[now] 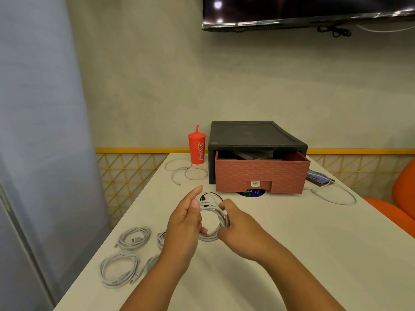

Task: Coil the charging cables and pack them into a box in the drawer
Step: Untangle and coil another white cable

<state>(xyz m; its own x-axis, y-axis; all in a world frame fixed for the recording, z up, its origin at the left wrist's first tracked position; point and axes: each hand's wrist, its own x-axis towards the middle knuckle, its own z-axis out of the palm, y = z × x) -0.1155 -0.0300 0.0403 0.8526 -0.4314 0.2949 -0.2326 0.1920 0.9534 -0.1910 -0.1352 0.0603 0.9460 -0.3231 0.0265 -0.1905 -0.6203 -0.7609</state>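
Note:
A white charging cable point(212, 217) is wound into a loop between my hands above the table. My right hand point(238, 227) grips the right side of the loop. My left hand point(186, 217) has its fingers straight and touches the loop's left side. Two coiled white cables point(134, 237) point(119, 269) lie on the table at the front left, with two more partly hidden behind my left forearm. A loose white cable point(186, 171) lies beside the drawer unit. The reddish drawer point(261, 173) stands partly pulled out of its black case point(256, 135), with dark items inside.
A red cup point(197, 148) with a straw stands left of the drawer unit. A phone point(318, 177) with a white cable point(336, 196) plugged in lies to the drawer's right. Orange seats point(399, 203) are at the far right. The table's left edge point(125, 218) runs diagonally.

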